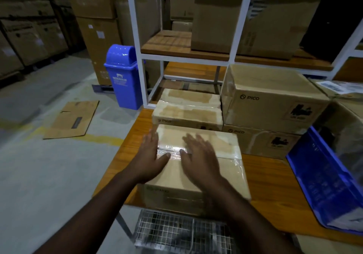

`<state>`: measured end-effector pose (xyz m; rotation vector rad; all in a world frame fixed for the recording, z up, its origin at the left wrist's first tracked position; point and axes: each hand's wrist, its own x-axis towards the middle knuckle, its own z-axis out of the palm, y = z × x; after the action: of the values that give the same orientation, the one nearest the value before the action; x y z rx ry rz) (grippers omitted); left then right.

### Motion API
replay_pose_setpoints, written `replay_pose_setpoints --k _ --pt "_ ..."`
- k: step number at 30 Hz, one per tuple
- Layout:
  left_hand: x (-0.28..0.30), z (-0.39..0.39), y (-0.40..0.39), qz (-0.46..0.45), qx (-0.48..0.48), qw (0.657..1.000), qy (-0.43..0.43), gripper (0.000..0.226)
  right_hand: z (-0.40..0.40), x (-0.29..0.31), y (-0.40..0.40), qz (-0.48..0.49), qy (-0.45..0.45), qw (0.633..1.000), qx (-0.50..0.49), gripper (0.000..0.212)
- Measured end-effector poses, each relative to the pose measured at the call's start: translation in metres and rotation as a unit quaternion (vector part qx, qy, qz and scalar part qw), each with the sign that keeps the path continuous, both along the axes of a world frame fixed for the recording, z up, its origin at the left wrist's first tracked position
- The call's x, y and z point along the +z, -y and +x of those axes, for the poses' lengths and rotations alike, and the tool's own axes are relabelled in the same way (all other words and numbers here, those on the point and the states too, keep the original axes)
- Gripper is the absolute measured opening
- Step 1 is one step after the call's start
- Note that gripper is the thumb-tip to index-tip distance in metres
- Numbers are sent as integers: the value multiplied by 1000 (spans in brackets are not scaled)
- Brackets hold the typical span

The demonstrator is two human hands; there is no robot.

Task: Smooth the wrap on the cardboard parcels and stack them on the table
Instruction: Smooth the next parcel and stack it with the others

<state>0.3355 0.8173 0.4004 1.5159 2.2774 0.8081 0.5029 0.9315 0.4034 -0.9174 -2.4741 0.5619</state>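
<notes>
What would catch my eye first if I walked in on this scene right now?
Probably the two hands, left hand and right hand, lying flat on the wrapped cardboard parcel at the near edge of the wooden table. Next, the bright blue bin on the floor to the left, and the stacked parcels behind on the right.

table (265,177) bare rt of near parcel (196,167) — pico boxes (271,104) block behind, blue bag (322,185) far rt.
</notes>
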Motion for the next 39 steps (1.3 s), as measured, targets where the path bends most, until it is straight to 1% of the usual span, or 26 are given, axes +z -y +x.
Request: replay_pose_setpoints --k 1,2,3,5,9,12,14,15,17,19,21,24,27,29,31,32,34,36,39 --pt "-4 3 -12 -22 2 996 -85 74 6 -3 -14 33 66 997 -10 61" --pt "-5 9 -22 -24 -10 987 -157 74 8 -7 -24 36 124 991 -16 65" --pt "-8 11 -32 -32 -32 979 -200 70 8 -11 -30 29 165 986 -19 68" --pt "-15 14 -43 -56 -59 970 -230 66 5 -22 -37 29 198 980 -13 71" --pt "-25 6 -53 -113 -79 960 -242 67 -1 -36 -45 34 223 974 -4 74" --pt "-19 4 -59 -109 -70 962 -242 68 -7 -32 -53 26 228 973 12 76" --pt "-14 3 -59 -97 -64 969 -217 68 -2 -27 -60 14 220 975 24 79" --pt "-12 2 -58 -92 -62 972 -207 69 5 -24 -66 5 209 978 12 82" --pt "-11 0 -59 -95 -53 975 -194 74 22 -22 -80 -3 199 979 -43 87" --pt "-12 -1 -63 -100 -49 973 -201 81 36 -23 -91 17 220 972 -80 87" --pt "-17 1 -67 -104 -51 969 -221 85 40 -29 -92 37 237 967 -90 87" --pt "-17 3 -71 -120 -46 967 -220 89 33 -28 -93 34 251 964 -84 84" --pt "-5 6 -71 -112 -39 967 -225 83 33 -8 -93 16 268 960 -77 78" --pt "-1 13 -63 -88 -58 972 -211 75 39 2 -84 -13 248 967 -51 73" --pt "-7 23 -46 -79 -90 977 -178 73 45 -1 -63 -32 218 975 -7 68" --pt "-12 29 -38 -80 -96 978 -165 75 49 -7 -52 -28 215 976 11 67" --pt "-22 35 -31 -87 -94 975 -179 78 53 -17 -38 -9 215 976 18 68" --pt "-25 36 -33 -102 -91 971 -199 72 52 -19 -39 -3 226 974 26 67" --pt "-15 37 -40 -95 -78 973 -194 67 47 -6 -48 -2 239 971 30 64"
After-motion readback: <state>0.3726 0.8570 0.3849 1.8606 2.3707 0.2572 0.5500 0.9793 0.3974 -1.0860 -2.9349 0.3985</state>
